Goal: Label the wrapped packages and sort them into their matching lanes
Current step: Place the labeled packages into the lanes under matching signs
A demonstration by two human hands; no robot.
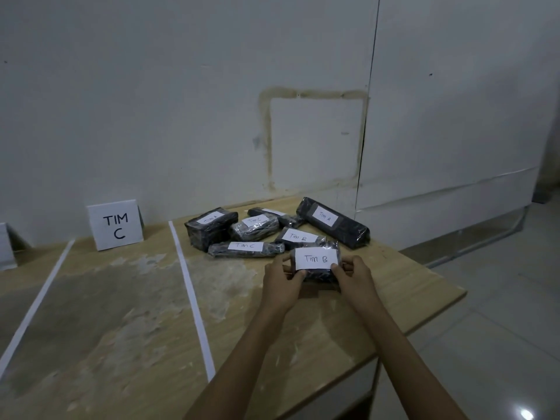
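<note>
A black wrapped package (320, 275) bearing a white label "TIM B" (316, 258) is held just above the wooden table (394, 286). My left hand (283, 283) grips its left end and my right hand (353, 275) grips its right end, thumbs at the label's lower corners. Behind it lie several more black labelled packages: a long "TIM A" one (333, 222), another "TIM A" block (209, 227), two marked "TIM C" (245, 248) (254, 227), and one marked "TIM B" (298, 237).
White tape strips (191, 295) (36, 301) split the table into lanes. A white sign "TIM C" (115, 224) stands at the back of the middle lane; another sign's edge (6, 250) shows far left. The table's right edge drops to a tiled floor (500, 313).
</note>
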